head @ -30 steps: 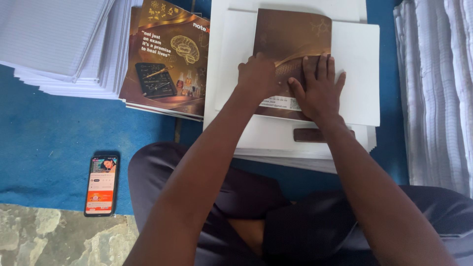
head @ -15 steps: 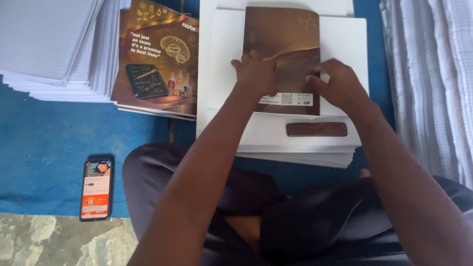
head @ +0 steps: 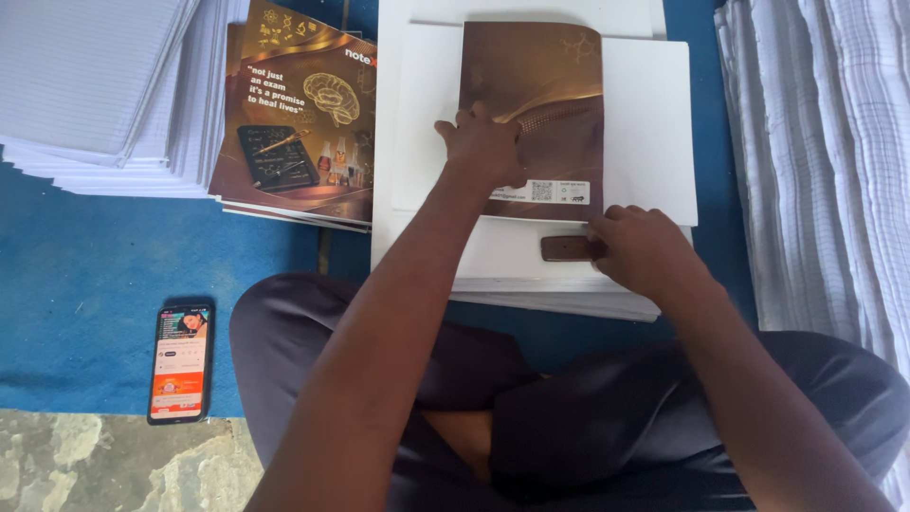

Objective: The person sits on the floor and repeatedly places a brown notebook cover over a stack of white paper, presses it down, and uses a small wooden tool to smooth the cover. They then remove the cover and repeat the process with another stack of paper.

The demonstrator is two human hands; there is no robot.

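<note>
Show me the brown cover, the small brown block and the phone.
brown cover point(head: 555, 104), head view, upper middle of the sheet.
brown block point(head: 561, 248), head view, its left half, clear of the right hand.
phone point(head: 179, 360), head view, centre of the lit screen.

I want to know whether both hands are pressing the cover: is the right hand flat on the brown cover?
No: the right hand is at the small dark block below the brown cover.

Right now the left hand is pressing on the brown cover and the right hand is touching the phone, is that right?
Not quite. In the head view the left hand does press the brown cover, but the right hand touches a small brown block. The phone lies apart on the blue floor.
</note>
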